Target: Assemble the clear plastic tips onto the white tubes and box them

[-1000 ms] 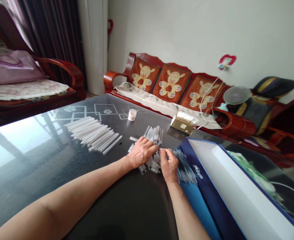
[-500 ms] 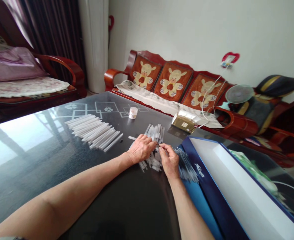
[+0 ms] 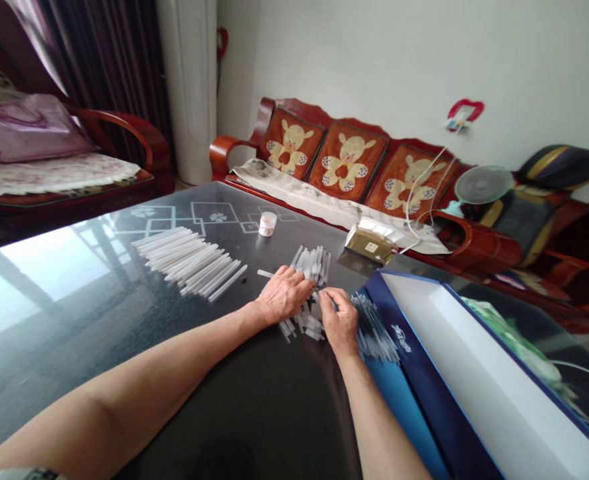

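Left hand (image 3: pixel 285 294): we lay it flat, palm down, fingers loosely together, with the fingertips reaching the loose sticks (image 3: pixel 304 325). It grips nothing that we can see.

Right hand (image 3: pixel 341 321): we curl the fingers inward, down at the right edge of the same pile. The fingers hide whether a stick is pinched between them, so we cannot tell.

Change: very little. Both hands sit about where they sat a moment ago, over the same pile, and only our view has drifted slightly.

Sticks: the thin white pile lies under and between our hands, touching both. A fanned bunch (image 3: pixel 311 265) sits just beyond the left fingertips, and a lone stick (image 3: pixel 265 273) lies just beside them. A longer fanned row (image 3: pixel 189 262) lies well to the left on the desk (image 3: pixel 254 413).

Darker sticks (image 3: pixel 374 330): this blurred bunch lies just right of the right hand, against the edge of the blue box (image 3: pixel 427 393).

Around us: a small white jar (image 3: pixel 267 225) and a gold packet (image 3: pixel 369 243) stand toward the far edge of the desk. Beyond them are a red wooden sofa (image 3: pixel 349 160) and a small fan (image 3: pixel 484 185).
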`<state>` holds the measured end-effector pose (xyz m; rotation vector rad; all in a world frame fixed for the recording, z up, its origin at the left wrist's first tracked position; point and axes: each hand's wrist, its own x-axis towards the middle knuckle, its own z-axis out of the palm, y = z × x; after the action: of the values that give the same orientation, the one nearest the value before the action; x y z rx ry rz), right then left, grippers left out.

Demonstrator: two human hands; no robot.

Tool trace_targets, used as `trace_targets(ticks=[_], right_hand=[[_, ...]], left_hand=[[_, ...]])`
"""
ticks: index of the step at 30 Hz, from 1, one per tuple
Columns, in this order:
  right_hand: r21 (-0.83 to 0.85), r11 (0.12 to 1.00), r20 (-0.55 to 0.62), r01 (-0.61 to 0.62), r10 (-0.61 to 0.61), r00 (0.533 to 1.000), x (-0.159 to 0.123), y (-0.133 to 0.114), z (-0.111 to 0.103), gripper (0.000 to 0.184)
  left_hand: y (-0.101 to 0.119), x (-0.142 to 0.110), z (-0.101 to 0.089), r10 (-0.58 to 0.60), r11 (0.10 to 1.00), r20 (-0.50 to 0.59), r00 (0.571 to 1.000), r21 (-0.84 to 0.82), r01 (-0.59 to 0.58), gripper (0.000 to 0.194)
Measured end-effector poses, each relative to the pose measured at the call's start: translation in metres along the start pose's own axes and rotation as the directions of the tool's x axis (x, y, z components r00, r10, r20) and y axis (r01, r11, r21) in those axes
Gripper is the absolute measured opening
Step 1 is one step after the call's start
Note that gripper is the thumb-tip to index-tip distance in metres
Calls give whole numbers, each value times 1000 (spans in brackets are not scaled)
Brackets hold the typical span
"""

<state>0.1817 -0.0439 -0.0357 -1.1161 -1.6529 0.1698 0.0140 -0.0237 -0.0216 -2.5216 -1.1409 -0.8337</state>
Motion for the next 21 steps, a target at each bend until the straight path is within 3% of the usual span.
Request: trace_targets(ticks=[21], right_hand=[[31,996,37,-87,86,996,-1,-3,-2,19]], left_hand=[[1,1,-3,4,1000,27,1000,-3,-4,31]])
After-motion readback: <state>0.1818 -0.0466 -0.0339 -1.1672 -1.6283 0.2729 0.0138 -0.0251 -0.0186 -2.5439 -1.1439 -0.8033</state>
